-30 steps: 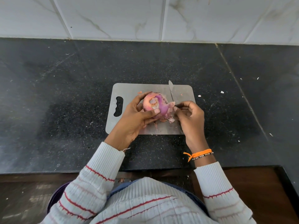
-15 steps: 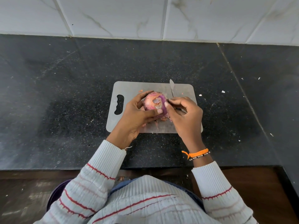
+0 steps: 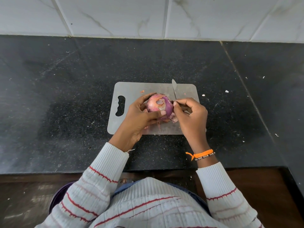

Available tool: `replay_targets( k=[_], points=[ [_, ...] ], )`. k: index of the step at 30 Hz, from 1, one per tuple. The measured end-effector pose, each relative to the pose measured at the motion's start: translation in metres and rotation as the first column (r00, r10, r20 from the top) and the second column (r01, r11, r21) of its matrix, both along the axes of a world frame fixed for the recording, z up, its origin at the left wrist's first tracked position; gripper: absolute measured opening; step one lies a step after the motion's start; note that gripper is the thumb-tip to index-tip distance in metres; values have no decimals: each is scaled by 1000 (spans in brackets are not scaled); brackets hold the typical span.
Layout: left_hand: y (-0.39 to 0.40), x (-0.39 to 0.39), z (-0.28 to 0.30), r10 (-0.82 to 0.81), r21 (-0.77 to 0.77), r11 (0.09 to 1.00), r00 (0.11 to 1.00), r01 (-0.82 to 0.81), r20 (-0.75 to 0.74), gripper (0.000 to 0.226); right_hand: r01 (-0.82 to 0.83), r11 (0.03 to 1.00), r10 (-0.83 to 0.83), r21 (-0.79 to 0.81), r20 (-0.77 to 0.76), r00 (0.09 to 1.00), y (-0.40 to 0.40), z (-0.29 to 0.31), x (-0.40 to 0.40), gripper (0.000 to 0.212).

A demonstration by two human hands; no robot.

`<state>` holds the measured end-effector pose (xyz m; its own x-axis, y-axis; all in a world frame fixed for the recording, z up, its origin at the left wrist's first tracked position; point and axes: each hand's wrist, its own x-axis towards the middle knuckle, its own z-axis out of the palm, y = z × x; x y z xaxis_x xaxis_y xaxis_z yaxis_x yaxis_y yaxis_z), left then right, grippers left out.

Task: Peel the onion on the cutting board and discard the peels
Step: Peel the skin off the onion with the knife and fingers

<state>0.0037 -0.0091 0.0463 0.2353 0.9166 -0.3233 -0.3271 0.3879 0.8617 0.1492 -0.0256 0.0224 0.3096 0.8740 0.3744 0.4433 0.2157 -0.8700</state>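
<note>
Since a second ago we are bringing our right hand (image 3: 189, 112) back against the onion (image 3: 158, 105), pinching skin at centre frame; our left hand (image 3: 139, 119) is cupping it, peeling unfinished.

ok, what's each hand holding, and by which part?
Left hand grips the onion round its left side and underside. Right hand pinches skin at the onion's right edge.

Onion (image 3: 158, 104), centre of frame: round, pink-orange skin on its left, bare purple flesh on its right, pale cut end facing the camera. Loose peels (image 3: 174, 118) hang beneath it. Grey cutting board (image 3: 131, 89) with handle slot at left lies flat below.
</note>
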Motion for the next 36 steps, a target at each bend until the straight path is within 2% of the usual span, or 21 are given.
replay_targets(
  k=[3, 5, 10, 18, 23, 30, 36],
  points=[
    [1, -1, 0, 22, -1, 1000, 999, -22, -32, 60, -21, 995, 4, -94, -172, 985, -2, 0, -2, 14],
    [2, -1, 0, 28, 1, 1000, 999, -28, -46, 59, -47, 994, 28, -99, -190, 981, -3, 1, -4, 11],
    [-1, 1, 1, -5, 5, 1000, 999, 6, -53, 59, -1, 999, 0, -34, -31, 1000, -2, 0, -5, 3],
    [-3, -2, -3, -90, 71, 993, 994, 94, -54, 62, 88, 992, -77, -93, 120, 990, 3, -17, 2, 7],
    [-2, -5, 0, -123, 56, 991, 992, 122, 13, 59, 109, 983, -86, -146, 161, 983, 3, -27, 9, 5],
    [2, -5, 0, -74, -26, 997, 995, 76, 67, 58, 117, 973, -80, -199, 183, 980, 5, -32, 14, 2],
    [3, -4, 3, -80, -2, 997, 995, 81, 66, 50, 168, 969, -114, -179, 277, 954, 4, -31, 18, 3]
  ],
)
